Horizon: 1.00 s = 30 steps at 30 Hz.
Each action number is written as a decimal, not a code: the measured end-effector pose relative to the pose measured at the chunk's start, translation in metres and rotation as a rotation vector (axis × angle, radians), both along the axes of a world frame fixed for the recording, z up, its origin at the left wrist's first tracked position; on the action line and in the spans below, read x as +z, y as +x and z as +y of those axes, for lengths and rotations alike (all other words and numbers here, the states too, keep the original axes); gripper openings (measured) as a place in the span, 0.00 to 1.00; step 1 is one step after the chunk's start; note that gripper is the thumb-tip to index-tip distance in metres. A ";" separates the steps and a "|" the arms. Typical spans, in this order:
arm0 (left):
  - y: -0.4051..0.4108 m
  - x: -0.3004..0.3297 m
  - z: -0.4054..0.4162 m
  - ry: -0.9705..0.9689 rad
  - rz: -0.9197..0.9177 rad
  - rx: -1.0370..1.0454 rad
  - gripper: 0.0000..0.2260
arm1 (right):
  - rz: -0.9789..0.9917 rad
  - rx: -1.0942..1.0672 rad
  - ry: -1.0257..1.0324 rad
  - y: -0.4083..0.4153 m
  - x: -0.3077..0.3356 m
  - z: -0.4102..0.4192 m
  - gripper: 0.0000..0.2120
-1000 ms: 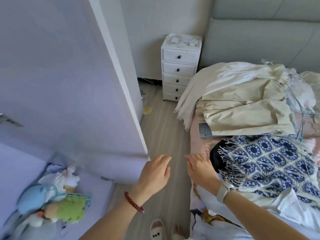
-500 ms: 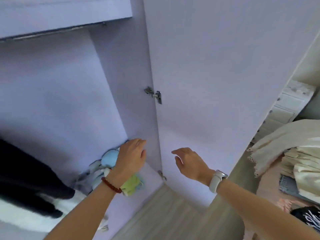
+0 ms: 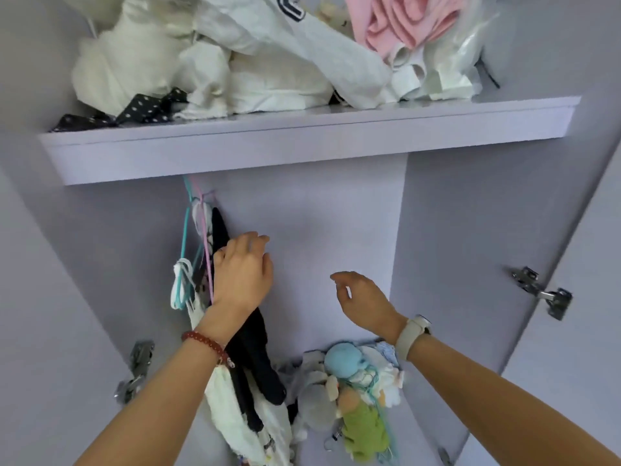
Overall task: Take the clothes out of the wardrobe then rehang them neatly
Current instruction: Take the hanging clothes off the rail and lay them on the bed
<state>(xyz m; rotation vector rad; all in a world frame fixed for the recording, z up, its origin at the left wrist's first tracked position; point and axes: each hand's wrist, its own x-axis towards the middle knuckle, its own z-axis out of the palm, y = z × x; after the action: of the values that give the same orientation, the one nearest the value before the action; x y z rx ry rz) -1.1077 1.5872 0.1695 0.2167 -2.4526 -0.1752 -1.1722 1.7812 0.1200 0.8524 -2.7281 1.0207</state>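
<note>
Wardrobe open, both hands inside the hanging section under the shelf [image 3: 302, 142]. Left hand [image 3: 242, 270] is up against the black garment [image 3: 252, 358] on the hangers, fingers bent over its top edge near the pink hanger [image 3: 205, 250]; cannot tell whether the grip has actually closed on cloth or is only touching it. Right hand [image 3: 364, 304] hovers apart from it, fingers loosely curled, holding nothing.

Clothes left on the rail: the black garment and a white garment [image 3: 235, 408] hanging behind and below it, bunched at the left with a teal hanger [image 3: 184, 243] that looks bare (rail itself is hidden by the shelf). Rest of the hanging space is bare back wall.

Progress, as a judgement: removal stage, likely near its end, since only this small cluster remains hanging. Rehanging not begun as far as this view shows.

Other stuff: heap of white clothes [image 3: 215, 62] and a pink piece [image 3: 403, 25] stuffed on the shelf; soft toys [image 3: 353, 391] piled on the wardrobe floor. Whether the shelf heap counts toward the task is unclear.
</note>
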 end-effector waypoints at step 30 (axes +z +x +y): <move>0.008 -0.043 -0.118 0.400 -0.116 0.319 0.21 | -0.431 -0.018 -0.718 -0.048 0.030 -0.187 0.12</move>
<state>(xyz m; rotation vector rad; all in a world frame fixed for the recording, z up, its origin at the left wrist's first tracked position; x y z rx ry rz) -1.1002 1.4687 0.1261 0.8048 -2.4345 -0.5233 -1.2206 1.5945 0.1497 0.5137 -2.3086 2.1834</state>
